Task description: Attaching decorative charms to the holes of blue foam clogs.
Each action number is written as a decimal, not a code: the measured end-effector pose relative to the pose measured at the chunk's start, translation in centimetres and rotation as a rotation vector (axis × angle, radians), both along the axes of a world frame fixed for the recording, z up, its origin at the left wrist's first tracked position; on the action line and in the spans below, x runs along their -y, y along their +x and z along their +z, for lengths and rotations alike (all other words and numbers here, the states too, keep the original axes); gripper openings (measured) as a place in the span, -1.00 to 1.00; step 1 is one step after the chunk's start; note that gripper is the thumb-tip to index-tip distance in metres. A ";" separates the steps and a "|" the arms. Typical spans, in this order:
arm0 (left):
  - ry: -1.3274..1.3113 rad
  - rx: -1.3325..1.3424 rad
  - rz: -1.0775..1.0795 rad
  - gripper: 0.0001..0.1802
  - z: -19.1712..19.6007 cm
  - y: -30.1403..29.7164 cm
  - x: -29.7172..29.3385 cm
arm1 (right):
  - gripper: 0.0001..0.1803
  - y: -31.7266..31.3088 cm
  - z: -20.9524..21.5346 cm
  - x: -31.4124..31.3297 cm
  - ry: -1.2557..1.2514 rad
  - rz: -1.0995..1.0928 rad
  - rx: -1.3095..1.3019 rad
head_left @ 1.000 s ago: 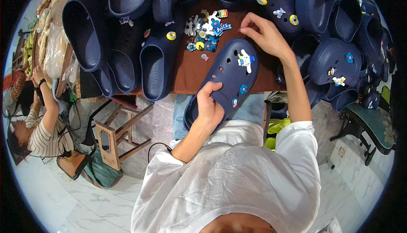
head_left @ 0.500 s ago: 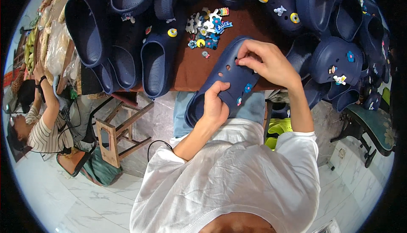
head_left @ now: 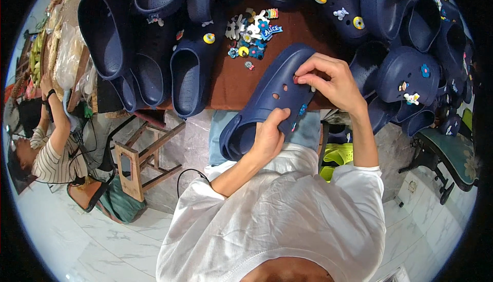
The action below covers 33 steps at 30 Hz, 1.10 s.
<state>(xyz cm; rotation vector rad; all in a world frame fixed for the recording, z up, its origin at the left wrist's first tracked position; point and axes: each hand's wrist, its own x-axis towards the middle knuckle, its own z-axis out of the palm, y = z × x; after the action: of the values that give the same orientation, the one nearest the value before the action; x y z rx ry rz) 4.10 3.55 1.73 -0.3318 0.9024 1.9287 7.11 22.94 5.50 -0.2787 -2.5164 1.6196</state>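
A navy clog [head_left: 259, 97] lies slanted over the near edge of the brown-covered table, its toe pointing away. My left hand [head_left: 269, 135] grips it at the foot opening, thumb on the upper and fingers inside. My right hand [head_left: 334, 82] pinches a small dark red charm [head_left: 296, 80] between thumb and forefinger, against the clog's upper near the toe. Whether the charm sits in a hole is hidden by the fingertips. Open holes show beside it. Along the clog's right side sits a blue flower charm [head_left: 303, 109], with a smaller charm below it.
A pile of mixed charms [head_left: 254, 33] lies on the brown cloth [head_left: 226, 84] beyond the clog. Navy clogs [head_left: 187, 76] crowd the left, and more decorated clogs [head_left: 408, 74] are heaped at the right. A wooden stool [head_left: 131, 164] stands left, near another person [head_left: 61, 148] in stripes.
The clog has tilted, its upper turning toward the right and its heel shifting slightly left and down. My right hand has moved a little right and nearer, still pinching the red charm.
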 end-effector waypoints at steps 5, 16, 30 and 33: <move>0.047 -0.027 -0.013 -0.52 0.4 0.5 -0.1 | -0.90 1.1 -0.9 0.2 0.023 -0.065 -0.060; -0.079 -0.189 -0.118 -0.66 0.3 1.1 0.1 | -0.89 0.8 0.4 -0.5 -0.015 -0.089 0.062; -0.152 -0.306 -0.192 -0.69 -0.4 1.3 0.1 | -0.83 0.2 1.7 -1.8 0.094 0.042 0.156; -0.167 -0.316 -0.204 -0.68 -0.5 1.0 0.0 | -0.76 0.0 1.9 -1.4 0.206 0.039 0.177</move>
<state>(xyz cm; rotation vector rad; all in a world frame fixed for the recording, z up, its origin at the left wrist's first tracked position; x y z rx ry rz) 5.11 3.58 1.26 -0.0267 1.2578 1.7476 7.14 24.32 7.38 -0.3656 -2.8111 1.3886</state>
